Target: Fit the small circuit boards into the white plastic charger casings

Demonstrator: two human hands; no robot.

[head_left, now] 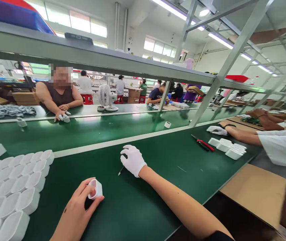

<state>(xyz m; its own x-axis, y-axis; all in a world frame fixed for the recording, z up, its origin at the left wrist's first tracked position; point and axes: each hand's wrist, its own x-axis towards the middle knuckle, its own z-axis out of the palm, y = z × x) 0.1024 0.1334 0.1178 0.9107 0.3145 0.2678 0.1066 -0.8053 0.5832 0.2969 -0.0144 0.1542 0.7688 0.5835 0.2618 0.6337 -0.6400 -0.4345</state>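
My bare left hand (79, 204) grips a small white plastic housing (97, 189), an open cup shape with rounded corners, with fingers inside its opening and the thumb against its outside. Farther forward, my right hand (133, 160) wears a white glove and is low over the green table, its fingers curled. A thin dark wire (120, 170) with a pale tip sticks out from beneath its thumb side; the rest of the wire is hidden by the glove. Rows of matching white housings (19, 184) stand packed together to the left of my left hand.
Red-handled pliers (206, 145) lie at right beside a cluster of white housings (226, 147). Past a pale rail, a green conveyor belt (122, 125) carries scattered housings. A shelf beam (132, 67) crosses above. Co-workers sit opposite and at right, near a cardboard box (255, 190).
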